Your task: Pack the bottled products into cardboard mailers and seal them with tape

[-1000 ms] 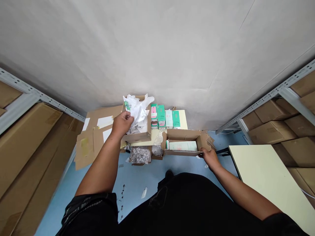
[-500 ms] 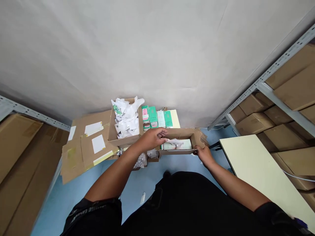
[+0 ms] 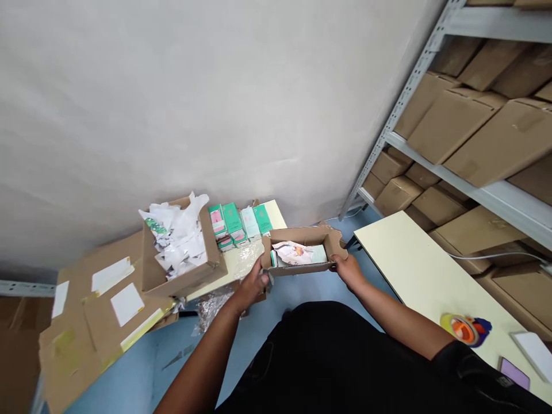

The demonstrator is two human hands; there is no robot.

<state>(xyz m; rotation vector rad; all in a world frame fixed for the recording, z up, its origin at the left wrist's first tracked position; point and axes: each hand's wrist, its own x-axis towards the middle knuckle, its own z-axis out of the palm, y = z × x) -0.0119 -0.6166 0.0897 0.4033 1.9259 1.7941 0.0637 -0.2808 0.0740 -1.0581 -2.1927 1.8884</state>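
Small cardboard box (image 3: 301, 253) is open-topped and held up between both hands, long axis running left to right, open side up. Can't really make out what's inside: something pale green with a crumpled white sheet (image 3: 290, 251) lying over it, and the near wall hides the lower part.

Going left to right: far left of the left hand, flattened cardboard sheets (image 3: 99, 299) with white labels lie on the blue floor. Closer to that hand sits a bigger carton (image 3: 186, 275) stuffed with crumpled white paper. Just beyond the hand's fingers is a row of green and pink packs (image 3: 235, 221), too small to read.

Left hand (image 3: 253, 283) is clamped on the box's left end; fingertips are tucked under the corner, so the exact grip is hard to see. Right hand (image 3: 348, 270) is closed on the right end, thumb on the near wall. Right of that hand is a pale table (image 3: 414, 259) with a tape roll (image 3: 463, 329), and its far end is cut off by the frame.

Compared with half a second back, the left hand has come out of the box and down to its left end, and the view has swung right.
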